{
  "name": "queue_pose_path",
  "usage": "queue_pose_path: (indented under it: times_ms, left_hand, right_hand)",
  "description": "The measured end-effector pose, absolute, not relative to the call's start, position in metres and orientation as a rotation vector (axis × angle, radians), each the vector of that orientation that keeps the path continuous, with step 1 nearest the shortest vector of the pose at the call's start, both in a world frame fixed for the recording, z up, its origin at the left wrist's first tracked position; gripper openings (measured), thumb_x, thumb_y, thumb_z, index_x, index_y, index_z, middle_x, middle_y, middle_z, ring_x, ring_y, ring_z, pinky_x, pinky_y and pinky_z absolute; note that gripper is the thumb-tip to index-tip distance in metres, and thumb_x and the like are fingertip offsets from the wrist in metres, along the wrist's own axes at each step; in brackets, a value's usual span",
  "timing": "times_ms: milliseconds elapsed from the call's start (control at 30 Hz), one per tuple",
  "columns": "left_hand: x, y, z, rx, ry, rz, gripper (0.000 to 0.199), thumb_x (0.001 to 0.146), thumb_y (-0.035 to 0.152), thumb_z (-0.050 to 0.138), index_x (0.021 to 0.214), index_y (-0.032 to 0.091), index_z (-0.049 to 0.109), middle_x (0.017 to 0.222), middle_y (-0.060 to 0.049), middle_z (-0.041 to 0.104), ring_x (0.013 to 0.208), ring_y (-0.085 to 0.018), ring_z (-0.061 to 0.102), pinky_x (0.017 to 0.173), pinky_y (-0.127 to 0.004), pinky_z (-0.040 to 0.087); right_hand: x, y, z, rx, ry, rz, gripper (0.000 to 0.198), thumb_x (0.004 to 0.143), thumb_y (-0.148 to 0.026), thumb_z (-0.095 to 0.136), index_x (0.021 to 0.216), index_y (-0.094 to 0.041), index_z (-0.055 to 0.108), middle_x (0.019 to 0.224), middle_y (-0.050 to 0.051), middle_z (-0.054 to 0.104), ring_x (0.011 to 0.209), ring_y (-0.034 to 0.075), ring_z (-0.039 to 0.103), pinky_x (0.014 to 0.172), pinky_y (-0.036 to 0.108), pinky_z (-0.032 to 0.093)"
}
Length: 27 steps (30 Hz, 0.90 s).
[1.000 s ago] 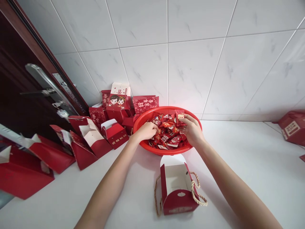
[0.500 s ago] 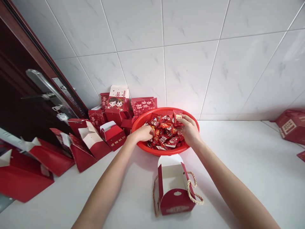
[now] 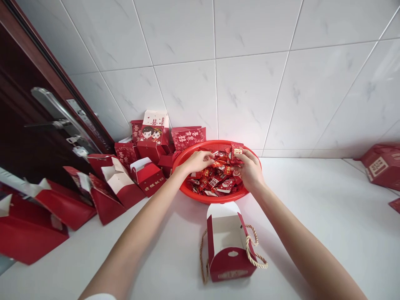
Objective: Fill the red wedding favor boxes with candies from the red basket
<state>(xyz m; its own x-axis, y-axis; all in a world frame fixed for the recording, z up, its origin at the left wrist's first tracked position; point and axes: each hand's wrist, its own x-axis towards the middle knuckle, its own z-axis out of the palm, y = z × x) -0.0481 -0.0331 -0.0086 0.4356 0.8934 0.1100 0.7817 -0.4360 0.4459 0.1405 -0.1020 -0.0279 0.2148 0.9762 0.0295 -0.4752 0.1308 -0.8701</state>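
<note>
And there's your right hand (image 3: 252,171) pinching a red packet (image 3: 236,148), your left (image 3: 196,161) curled over the packets (image 3: 215,181), its grip impossible to tell, in a basket (image 3: 215,201) lying lengthwise along the counter's (image 3: 306,200) back edge, the open box (image 3: 233,266) on your side, slightly nearer your right.

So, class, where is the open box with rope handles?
In the head view, the open box stands on the white counter, low and right of centre, just on the near side of the red basket.
</note>
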Motion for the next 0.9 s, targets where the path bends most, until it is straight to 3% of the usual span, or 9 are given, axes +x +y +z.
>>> queue_pose_path:
  times_ms: [100, 333, 600, 767, 900]
  left_hand:
    - [-0.045, -0.034, -0.011, 2.477, 1.351, 0.35, 0.028, 0.09, 0.034, 0.065, 0.11, 0.019, 0.078, 0.111, -0.009, 0.077, 0.104, -0.028, 0.07, 0.093, -0.032, 0.051]
    - [-0.045, -0.04, -0.014, 2.627, 1.373, 0.121, 0.015, 0.08, 0.017, 0.066, 0.076, 0.021, 0.079, 0.107, -0.007, 0.076, 0.107, -0.027, 0.068, 0.092, -0.03, 0.052]
    - [-0.034, -0.037, -0.008, 2.588, 1.47, 0.313, 0.021, 0.083, 0.011, 0.056, 0.085, 0.018, 0.076, 0.096, -0.008, 0.077, 0.091, -0.023, 0.071, 0.076, -0.028, 0.052]
    - [-0.017, -0.029, -0.007, 2.593, 1.265, 0.35, 0.023, 0.084, 0.013, 0.057, 0.098, 0.019, 0.074, 0.1, -0.006, 0.076, 0.095, -0.024, 0.07, 0.081, -0.03, 0.051]
    - [-0.008, -0.025, -0.013, 2.686, 1.166, 0.143, 0.011, 0.082, 0.019, 0.065, 0.088, 0.02, 0.074, 0.093, -0.006, 0.072, 0.096, -0.028, 0.068, 0.082, -0.033, 0.052]
  right_hand:
    - [0.141, -0.102, -0.028, -0.859, -0.739, 1.204, 0.025, 0.058, -0.031, 0.078, 0.078, -0.023, 0.064, 0.076, -0.002, 0.066, 0.07, 0.018, 0.063, 0.054, 0.029, 0.048]
    - [0.139, -0.104, -0.025, -0.859, -0.705, 1.189, 0.029, 0.055, -0.032, 0.079, 0.077, -0.022, 0.064, 0.07, -0.003, 0.067, 0.064, 0.017, 0.063, 0.052, 0.027, 0.048]
    - [0.14, -0.102, -0.028, -0.822, -0.702, 1.147, 0.024, 0.057, -0.029, 0.077, 0.076, -0.023, 0.065, 0.073, -0.003, 0.068, 0.064, 0.016, 0.063, 0.053, 0.028, 0.051]
    - [0.141, -0.104, -0.027, -0.833, -0.751, 1.138, 0.025, 0.06, -0.03, 0.077, 0.082, -0.024, 0.067, 0.076, -0.003, 0.069, 0.062, 0.015, 0.061, 0.054, 0.028, 0.051]
    - [0.141, -0.104, -0.028, -0.787, -0.784, 1.135, 0.029, 0.061, -0.032, 0.081, 0.085, -0.023, 0.067, 0.081, -0.003, 0.07, 0.065, 0.015, 0.063, 0.057, 0.028, 0.054]
